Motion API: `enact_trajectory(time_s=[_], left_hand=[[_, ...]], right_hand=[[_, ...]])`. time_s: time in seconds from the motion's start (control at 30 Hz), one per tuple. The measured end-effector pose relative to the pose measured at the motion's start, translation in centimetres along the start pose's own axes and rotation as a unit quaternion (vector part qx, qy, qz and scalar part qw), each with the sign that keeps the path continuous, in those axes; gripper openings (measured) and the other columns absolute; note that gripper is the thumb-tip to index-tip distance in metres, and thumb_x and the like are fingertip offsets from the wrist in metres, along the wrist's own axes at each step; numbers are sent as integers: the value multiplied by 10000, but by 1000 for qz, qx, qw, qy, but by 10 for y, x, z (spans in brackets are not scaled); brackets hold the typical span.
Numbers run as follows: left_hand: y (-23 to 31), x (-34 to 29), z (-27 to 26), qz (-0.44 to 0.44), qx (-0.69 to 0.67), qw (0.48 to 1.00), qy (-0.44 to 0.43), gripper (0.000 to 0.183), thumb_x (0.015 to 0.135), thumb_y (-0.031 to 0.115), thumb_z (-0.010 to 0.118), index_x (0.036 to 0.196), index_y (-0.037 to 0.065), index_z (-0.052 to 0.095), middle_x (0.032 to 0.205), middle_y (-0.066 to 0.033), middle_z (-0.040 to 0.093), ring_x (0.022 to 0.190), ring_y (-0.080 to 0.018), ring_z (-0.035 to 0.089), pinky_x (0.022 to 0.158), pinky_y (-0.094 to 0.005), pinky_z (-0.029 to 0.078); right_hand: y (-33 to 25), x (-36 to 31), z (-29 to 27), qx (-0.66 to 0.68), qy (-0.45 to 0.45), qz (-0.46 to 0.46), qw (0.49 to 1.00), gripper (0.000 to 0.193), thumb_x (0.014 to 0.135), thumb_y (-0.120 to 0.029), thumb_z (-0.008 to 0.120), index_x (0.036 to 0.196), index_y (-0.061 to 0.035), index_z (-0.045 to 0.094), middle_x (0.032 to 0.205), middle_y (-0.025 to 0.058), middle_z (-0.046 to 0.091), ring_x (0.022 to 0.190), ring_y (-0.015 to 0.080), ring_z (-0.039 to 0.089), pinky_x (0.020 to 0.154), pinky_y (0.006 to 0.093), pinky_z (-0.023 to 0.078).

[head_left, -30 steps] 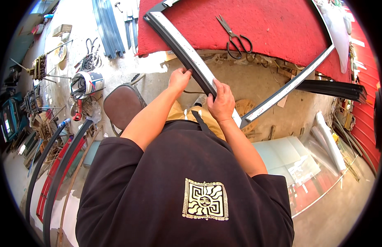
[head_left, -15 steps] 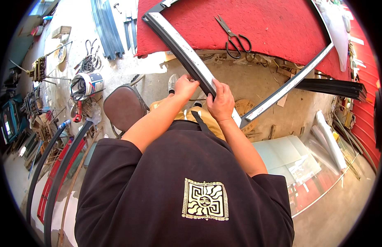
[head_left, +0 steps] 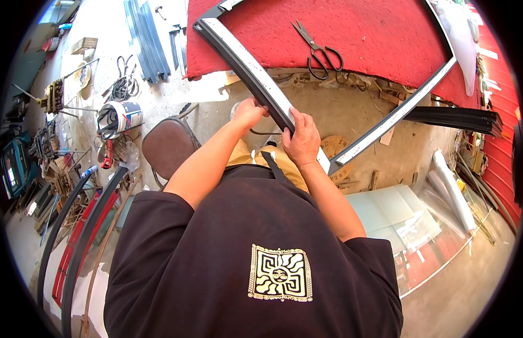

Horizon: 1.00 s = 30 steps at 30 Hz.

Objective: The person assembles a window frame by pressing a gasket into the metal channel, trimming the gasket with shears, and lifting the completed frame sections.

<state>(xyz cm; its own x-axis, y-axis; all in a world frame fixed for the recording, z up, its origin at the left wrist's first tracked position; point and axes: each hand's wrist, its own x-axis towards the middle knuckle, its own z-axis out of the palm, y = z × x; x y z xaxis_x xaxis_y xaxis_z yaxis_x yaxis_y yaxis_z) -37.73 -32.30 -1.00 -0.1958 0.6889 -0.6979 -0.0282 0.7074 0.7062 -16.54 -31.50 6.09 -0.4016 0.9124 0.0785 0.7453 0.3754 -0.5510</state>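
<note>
A dark metal frame with a white-faced side (head_left: 256,73) lies partly on a red-covered table (head_left: 261,31), its near corner jutting over the edge toward me. My right hand (head_left: 302,137) is wrapped over the near end of the left bar, thumb on one side and fingers on top. At the outer left edge of the same bar is my left hand (head_left: 251,114), its fingers bent and pressed together against the bar; whether they pinch anything small is hidden. Black-handled scissors (head_left: 318,52) lie partly spread on the red cloth inside the frame.
To my left stand a brown-seated chair (head_left: 170,147) and a white bucket (head_left: 122,117) of dark strips. Dark profiles (head_left: 453,120) stick out under the table at right. Glass panes (head_left: 388,211) and a plastic roll (head_left: 452,191) lie at the lower right.
My left hand has shifted slightly left and up along the bar's outer edge. The right hand keeps its hold, and the frame stays in place.
</note>
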Motion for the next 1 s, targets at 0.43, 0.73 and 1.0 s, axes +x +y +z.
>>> enact_trajectory(time_s=[0.43,0.73,1.0], left_hand=[[-10,8,-13,-5,32,999,-39,239,1029,152,708,1216,9,748,1109,-70,774,1082,-175,685,1004,-339,490],[-17,12,-11,17,55,998,-8,274,964,205,755,1190,57,799,1114,-99,816,1047,-222,749,973,-371,538],[-15,18,-15,-4,63,998,3,298,917,206,791,1166,41,801,1111,-134,817,1080,-264,754,960,-389,544]], right_hand=[[-1,0,1,1,2,-1,1000,633,815,-114,757,1422,-190,592,1214,109,631,1066,354,672,893,465,563],[-6,3,-2,-16,25,-23,999,629,810,-124,771,1412,-189,600,1247,121,619,1089,351,670,892,463,563],[-30,-9,28,-100,-86,-160,978,487,861,-138,749,1340,-83,679,882,68,722,785,255,732,684,368,584]])
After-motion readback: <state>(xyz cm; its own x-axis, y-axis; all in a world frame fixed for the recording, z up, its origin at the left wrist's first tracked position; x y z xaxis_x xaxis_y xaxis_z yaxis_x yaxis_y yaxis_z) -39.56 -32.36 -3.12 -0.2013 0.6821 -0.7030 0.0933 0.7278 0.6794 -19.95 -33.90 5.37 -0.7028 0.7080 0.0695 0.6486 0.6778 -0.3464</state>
